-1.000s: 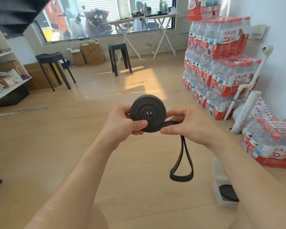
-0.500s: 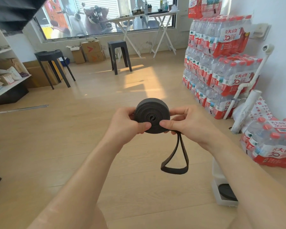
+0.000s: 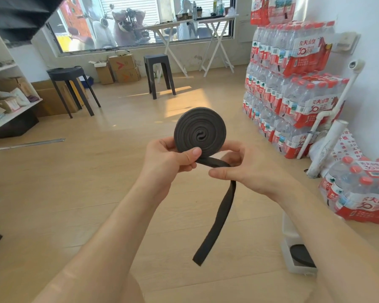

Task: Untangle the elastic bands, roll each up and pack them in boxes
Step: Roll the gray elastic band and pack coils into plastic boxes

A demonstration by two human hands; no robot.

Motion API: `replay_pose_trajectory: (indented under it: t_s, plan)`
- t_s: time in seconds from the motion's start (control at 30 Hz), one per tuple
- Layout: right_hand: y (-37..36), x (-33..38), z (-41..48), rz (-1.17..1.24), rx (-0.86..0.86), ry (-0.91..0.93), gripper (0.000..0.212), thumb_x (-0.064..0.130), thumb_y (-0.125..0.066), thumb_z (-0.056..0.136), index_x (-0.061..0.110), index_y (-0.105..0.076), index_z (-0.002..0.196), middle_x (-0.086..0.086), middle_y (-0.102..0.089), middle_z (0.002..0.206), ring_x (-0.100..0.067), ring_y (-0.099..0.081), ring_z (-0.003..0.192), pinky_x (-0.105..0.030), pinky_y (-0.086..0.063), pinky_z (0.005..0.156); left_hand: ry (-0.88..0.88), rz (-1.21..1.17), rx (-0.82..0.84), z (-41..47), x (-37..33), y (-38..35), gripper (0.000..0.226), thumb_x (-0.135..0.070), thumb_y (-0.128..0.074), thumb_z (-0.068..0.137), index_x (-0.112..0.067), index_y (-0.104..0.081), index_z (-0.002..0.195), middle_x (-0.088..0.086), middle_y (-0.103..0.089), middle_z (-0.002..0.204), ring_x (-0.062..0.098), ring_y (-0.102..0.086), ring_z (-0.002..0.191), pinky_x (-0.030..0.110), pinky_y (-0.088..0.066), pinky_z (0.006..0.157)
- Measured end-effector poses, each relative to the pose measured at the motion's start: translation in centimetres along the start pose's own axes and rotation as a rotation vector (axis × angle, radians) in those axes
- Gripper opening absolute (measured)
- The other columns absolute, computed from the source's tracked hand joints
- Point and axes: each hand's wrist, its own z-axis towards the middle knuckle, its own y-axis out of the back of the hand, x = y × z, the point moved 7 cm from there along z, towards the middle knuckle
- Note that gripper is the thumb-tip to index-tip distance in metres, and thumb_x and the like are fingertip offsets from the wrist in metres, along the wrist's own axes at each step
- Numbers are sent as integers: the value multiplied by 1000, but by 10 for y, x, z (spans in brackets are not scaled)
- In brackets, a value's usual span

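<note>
A black elastic band is wound into a flat coil that I hold up in front of me. My left hand pinches the coil's lower left edge, thumb on its face. My right hand holds the band just where it leaves the coil, thumb lying along it. The loose tail hangs down below my right hand, ending above the floor. A white box stands on the floor at the lower right, partly behind my right forearm, with a rolled black band inside it.
Stacked packs of bottled water line the right wall, with another pack on the floor. White pipes lean there. Two dark stools and cardboard boxes stand at the back, shelves at the left.
The coil has turned and its flat spiral face now points at me. The hanging tail has swung and shows as a single flat strip instead of a loop. My right thumb slid along the band.
</note>
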Motion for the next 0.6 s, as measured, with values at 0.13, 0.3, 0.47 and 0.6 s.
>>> replay_pose_trajectory:
  t_s: [0.13,0.3,0.47,0.6]
  plan:
    - [8,7,-3,-8,-31,39,27,6,-79,75,21,-73,97,8,-76,89,-2,-70,84,-10,-51,74,28,96,13,-1,-2,3,16,5,-73,73,-4,-69,86,5,-68,66,15,-60,52,21,-51,53]
    - [13,2,-1,-79,-8,3,32,9,-83,71,17,-73,101,2,-76,95,-10,-70,93,-34,-53,93,29,175,47,-1,-4,2,18,8,-73,73,-6,-69,84,8,-68,68,16,-61,53,23,-54,55]
    - [20,0,-2,-198,12,17,22,15,-78,78,21,-73,100,4,-75,92,-9,-69,91,-39,-53,94,29,237,62,0,-4,6,22,10,-72,73,-10,-69,82,8,-68,67,16,-60,52,24,-53,55]
    - [21,0,-2,-182,-6,31,25,13,-75,81,16,-73,105,5,-75,95,-8,-69,94,-36,-52,95,7,307,98,0,-5,3,22,8,-73,73,-11,-70,82,10,-67,67,17,-59,53,26,-52,55]
